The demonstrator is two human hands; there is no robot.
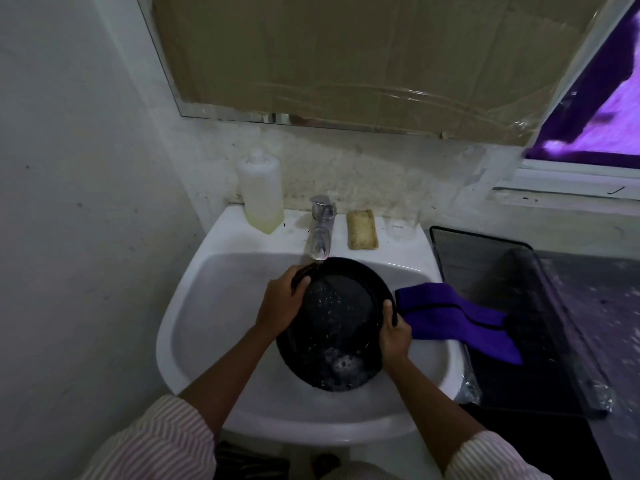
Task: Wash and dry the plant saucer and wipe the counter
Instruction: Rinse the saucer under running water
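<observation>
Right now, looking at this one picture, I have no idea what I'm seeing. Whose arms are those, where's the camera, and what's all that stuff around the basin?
There is no machine here. A person wears a camera on the head, looking down, so the two arms in striped sleeves are their own. The left hand and right hand hold a round black plant saucer over a white sink, with fingers curled round its rim. The saucer sits under the tap and looks wet and sudsy. On the sink's back ledge are a pale bottle and a sponge. A purple cloth lies across the sink's right edge and the dark mesh rack beside it.
</observation>
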